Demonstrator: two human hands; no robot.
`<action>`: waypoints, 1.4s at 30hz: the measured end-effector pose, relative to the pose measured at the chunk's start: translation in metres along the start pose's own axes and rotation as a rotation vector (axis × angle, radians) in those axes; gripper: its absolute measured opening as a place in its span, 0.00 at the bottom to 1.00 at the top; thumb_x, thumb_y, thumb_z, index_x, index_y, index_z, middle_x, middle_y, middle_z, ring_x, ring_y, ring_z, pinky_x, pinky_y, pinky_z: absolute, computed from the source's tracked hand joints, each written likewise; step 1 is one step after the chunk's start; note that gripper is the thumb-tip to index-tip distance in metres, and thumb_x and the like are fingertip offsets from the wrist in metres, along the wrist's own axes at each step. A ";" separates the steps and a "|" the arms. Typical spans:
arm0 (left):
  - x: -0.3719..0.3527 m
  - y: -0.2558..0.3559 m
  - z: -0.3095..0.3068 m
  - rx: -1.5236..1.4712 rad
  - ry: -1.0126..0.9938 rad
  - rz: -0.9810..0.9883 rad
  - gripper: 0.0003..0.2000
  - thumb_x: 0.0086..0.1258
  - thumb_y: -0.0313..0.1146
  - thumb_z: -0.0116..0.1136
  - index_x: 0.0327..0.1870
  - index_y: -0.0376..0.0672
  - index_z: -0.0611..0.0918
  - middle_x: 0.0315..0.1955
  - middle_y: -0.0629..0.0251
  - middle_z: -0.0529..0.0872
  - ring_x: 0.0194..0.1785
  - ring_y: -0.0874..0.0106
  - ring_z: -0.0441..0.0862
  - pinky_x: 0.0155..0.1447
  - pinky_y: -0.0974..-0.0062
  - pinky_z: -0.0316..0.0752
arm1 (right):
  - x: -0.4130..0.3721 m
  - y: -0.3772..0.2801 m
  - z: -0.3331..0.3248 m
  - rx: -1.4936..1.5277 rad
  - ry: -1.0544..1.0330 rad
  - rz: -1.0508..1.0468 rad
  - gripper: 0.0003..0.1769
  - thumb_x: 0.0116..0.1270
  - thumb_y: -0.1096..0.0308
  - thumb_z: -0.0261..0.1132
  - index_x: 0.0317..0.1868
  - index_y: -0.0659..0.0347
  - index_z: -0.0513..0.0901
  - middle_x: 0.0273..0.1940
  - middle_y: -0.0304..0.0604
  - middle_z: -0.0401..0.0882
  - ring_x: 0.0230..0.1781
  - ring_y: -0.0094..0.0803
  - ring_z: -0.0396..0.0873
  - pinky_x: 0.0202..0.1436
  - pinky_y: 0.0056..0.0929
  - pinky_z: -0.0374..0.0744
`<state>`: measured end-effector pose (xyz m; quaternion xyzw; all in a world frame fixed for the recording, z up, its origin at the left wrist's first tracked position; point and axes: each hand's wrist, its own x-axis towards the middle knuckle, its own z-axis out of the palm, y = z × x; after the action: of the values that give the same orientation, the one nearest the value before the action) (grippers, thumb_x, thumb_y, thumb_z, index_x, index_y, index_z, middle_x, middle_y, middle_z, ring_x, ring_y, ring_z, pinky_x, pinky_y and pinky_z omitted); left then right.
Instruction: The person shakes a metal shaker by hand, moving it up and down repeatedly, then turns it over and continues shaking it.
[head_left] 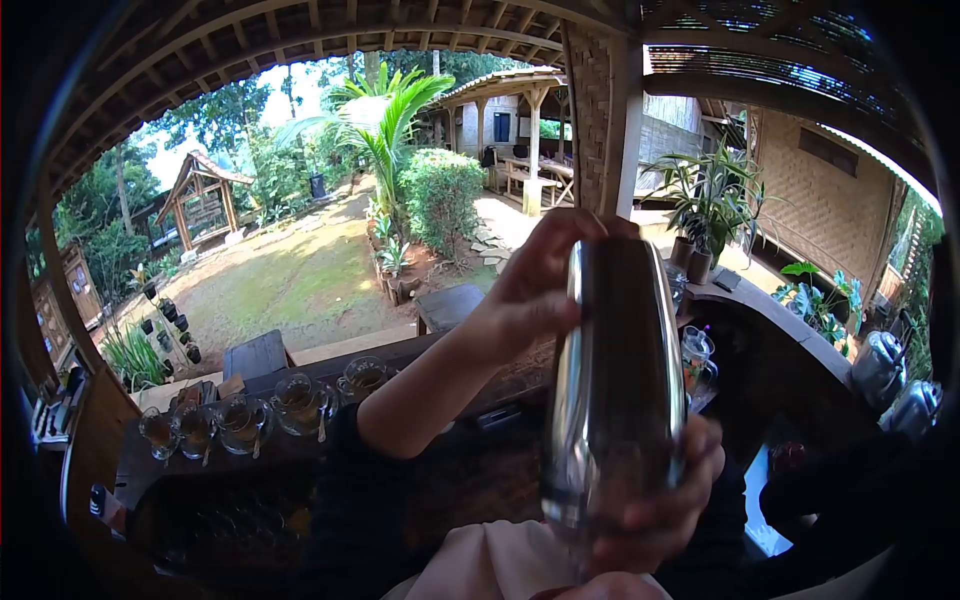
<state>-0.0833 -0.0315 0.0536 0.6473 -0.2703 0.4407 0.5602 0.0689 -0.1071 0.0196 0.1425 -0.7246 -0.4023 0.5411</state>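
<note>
A shiny metal cocktail shaker (625,370) is held up close to the camera, nearly upright, with its narrower end at the top. My left hand (555,270) reaches up from the left and is closed about its upper part. The thumb lies along the shaker's left side, and the fingers go behind the top, partly hidden. Low on the right side, my right hand (660,510) wraps its fingers round the wider lower end. That lower end is dim and slightly blurred.
Several glass cups (298,402) with saucers and spoons stand in a row on the dark counter (420,350) to the left. Right of the shaker is a glass mug (696,352). Metal kettles (880,365) stand far right, and potted plants (715,205) behind the counter.
</note>
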 end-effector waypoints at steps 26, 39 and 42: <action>-0.012 -0.077 -0.047 -0.209 0.540 -0.186 0.20 0.68 0.45 0.51 0.52 0.39 0.72 0.46 0.55 0.80 0.47 0.65 0.81 0.53 0.63 0.76 | -0.056 0.062 -0.011 0.270 -0.014 0.433 0.23 0.49 0.69 0.72 0.47 0.56 0.78 0.48 0.43 0.78 0.52 0.37 0.77 0.57 0.36 0.73; -0.022 -0.080 -0.084 0.006 0.809 -0.099 0.14 0.72 0.42 0.46 0.46 0.42 0.76 0.37 0.63 0.81 0.38 0.72 0.81 0.44 0.77 0.79 | -0.090 0.101 0.054 0.553 0.179 0.646 0.24 0.45 0.67 0.73 0.44 0.63 0.79 0.48 0.49 0.76 0.45 0.43 0.79 0.47 0.39 0.78; -0.030 -0.058 -0.038 -0.205 0.636 -0.105 0.19 0.72 0.45 0.45 0.55 0.40 0.70 0.46 0.53 0.80 0.45 0.64 0.81 0.52 0.63 0.78 | -0.068 0.054 0.017 0.382 0.158 0.075 0.15 0.52 0.67 0.67 0.42 0.55 0.80 0.44 0.41 0.79 0.48 0.33 0.79 0.49 0.34 0.78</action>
<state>-0.0585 0.0136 -0.0016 0.4305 -0.0913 0.5617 0.7006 0.0917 -0.0217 0.0124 0.2466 -0.7478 -0.2251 0.5738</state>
